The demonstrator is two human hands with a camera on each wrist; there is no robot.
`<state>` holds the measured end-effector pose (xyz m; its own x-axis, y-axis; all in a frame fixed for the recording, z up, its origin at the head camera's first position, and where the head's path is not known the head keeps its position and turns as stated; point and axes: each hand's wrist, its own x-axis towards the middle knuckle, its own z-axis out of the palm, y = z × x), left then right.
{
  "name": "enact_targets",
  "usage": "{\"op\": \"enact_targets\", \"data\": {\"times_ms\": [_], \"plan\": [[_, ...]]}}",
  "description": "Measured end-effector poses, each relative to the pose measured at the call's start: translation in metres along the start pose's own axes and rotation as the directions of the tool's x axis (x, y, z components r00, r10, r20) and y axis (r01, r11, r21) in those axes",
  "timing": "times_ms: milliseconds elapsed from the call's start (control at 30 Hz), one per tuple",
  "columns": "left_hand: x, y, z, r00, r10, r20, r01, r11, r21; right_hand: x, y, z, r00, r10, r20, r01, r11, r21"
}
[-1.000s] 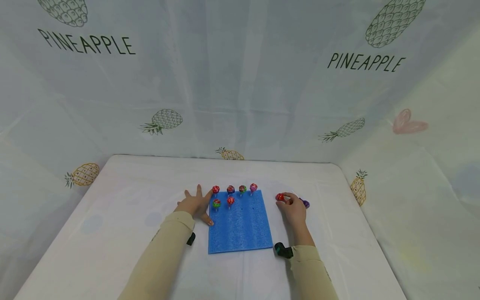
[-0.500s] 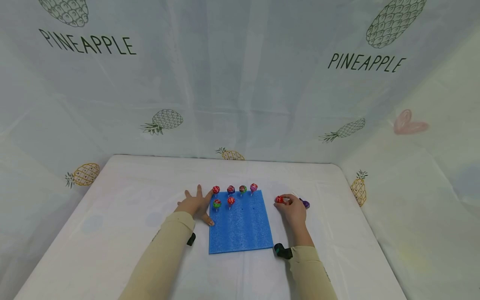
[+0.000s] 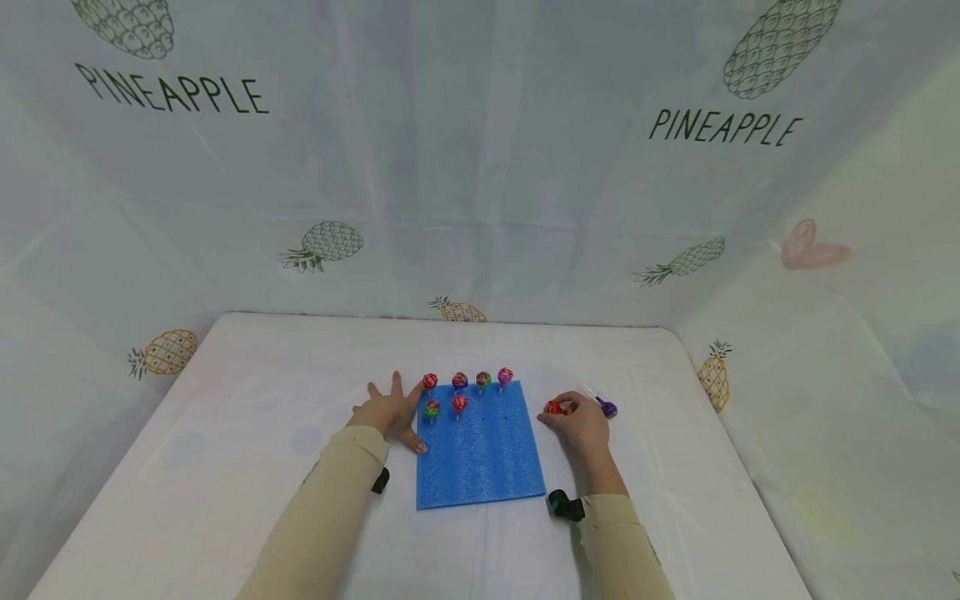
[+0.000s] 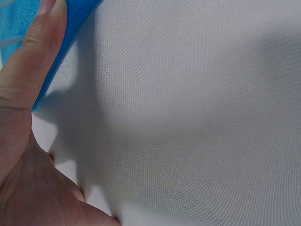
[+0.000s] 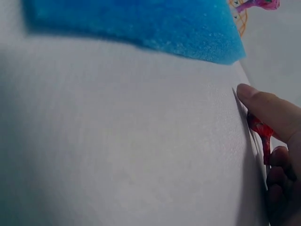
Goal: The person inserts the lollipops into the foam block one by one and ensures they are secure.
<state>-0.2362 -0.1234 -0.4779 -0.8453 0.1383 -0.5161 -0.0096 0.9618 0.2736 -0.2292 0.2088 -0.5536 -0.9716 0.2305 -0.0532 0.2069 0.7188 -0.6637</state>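
Observation:
A blue foam pad (image 3: pixel 483 458) lies on the white table (image 3: pixel 225 433) with several lollipops (image 3: pixel 460 381) standing upright in its far rows. My left hand (image 3: pixel 392 412) lies flat, fingers spread, by the pad's left edge, with the thumb (image 4: pixel 29 61) against the foam (image 4: pixel 19 19). My right hand (image 3: pixel 577 423) pinches a red lollipop (image 3: pixel 553 407) just right of the pad; in the right wrist view its red wrapper (image 5: pixel 261 132) shows between my fingertips (image 5: pixel 263 106), low over the cloth. A purple lollipop (image 3: pixel 607 408) lies on the table beside that hand.
Pineapple-print cloth walls (image 3: pixel 480 167) close in the table at the back and both sides. The pad's near rows (image 3: pixel 480 475) hold no lollipops. Black wrist camera mounts (image 3: pixel 564 504) sit on both sleeves.
My right hand has drawn the red lollipop a little nearer and leftward, towards the pad's right edge. My left hand has stayed put.

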Motion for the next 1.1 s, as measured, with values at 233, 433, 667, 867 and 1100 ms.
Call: {"op": "enact_targets", "data": {"times_ms": [233, 433, 667, 867, 1100], "plan": [[-0.001, 0.001, -0.001, 1.000, -0.003, 0.001, 0.003, 1.000, -0.005, -0.001, 0.005, -0.003, 0.995, -0.092, 0.038, 0.091, 0.995, 0.027], [-0.001, 0.001, 0.000, 1.000, 0.000, -0.004, 0.000, 1.000, 0.012, 0.000, 0.012, -0.006, 0.988, -0.138, 0.069, 0.131, 0.987, 0.091], [-0.001, -0.001, 0.002, 1.000, 0.009, -0.003, -0.009, 1.000, 0.006, -0.006, 0.014, -0.007, 0.981, -0.159, 0.114, 0.140, 0.977, 0.161], [-0.001, -0.002, 0.002, 1.000, 0.016, -0.004, -0.016, 1.000, 0.003, -0.014, 0.010, -0.007, 0.974, -0.167, 0.153, 0.133, 0.968, 0.212], [0.000, -0.001, 0.001, 1.000, 0.020, -0.008, -0.020, 1.000, 0.016, -0.021, -0.002, -0.009, 0.964, -0.227, 0.140, 0.187, 0.950, 0.249]]}}
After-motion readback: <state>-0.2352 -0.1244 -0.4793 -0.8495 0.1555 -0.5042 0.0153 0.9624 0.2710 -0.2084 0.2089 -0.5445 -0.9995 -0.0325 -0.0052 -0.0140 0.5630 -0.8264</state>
